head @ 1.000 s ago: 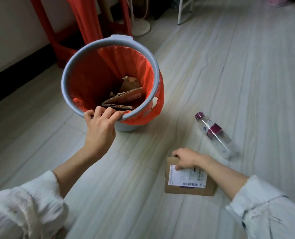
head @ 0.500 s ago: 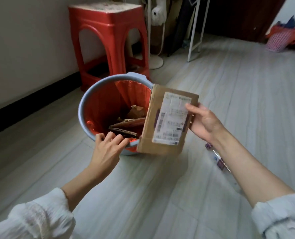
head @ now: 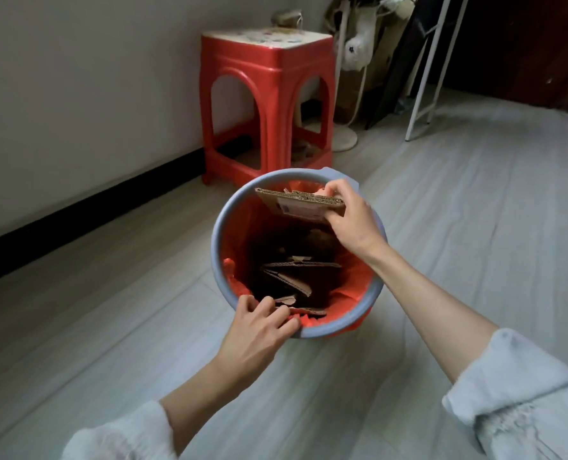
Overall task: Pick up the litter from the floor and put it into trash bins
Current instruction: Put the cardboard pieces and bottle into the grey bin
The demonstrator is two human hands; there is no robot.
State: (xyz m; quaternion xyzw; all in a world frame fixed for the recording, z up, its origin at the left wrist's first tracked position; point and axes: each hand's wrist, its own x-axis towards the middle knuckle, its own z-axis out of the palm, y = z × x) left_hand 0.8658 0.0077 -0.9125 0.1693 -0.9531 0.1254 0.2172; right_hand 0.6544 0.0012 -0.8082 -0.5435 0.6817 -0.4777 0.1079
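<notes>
A grey-blue trash bin point(head: 217, 247) with an orange liner stands on the floor in the middle of the view. Several cardboard scraps point(head: 292, 277) lie at its bottom. My right hand point(head: 349, 217) grips a flat cardboard piece point(head: 295, 202) with a white label, held level over the bin's far side, inside the rim line. My left hand point(head: 259, 323) holds the bin's near rim, fingers curled over the edge and liner. The plastic bottle is out of view.
A red plastic stool point(head: 269, 94) stands just behind the bin against the white wall. A fan base point(head: 344, 141) and white metal frame legs point(head: 422, 94) stand at the back right. Pale plank floor point(head: 475, 227) spreads to the right and front.
My right hand lifted the labelled cardboard from the floor, carried it left and now holds it flat over the bin's opening. My left hand stayed on the rim.
</notes>
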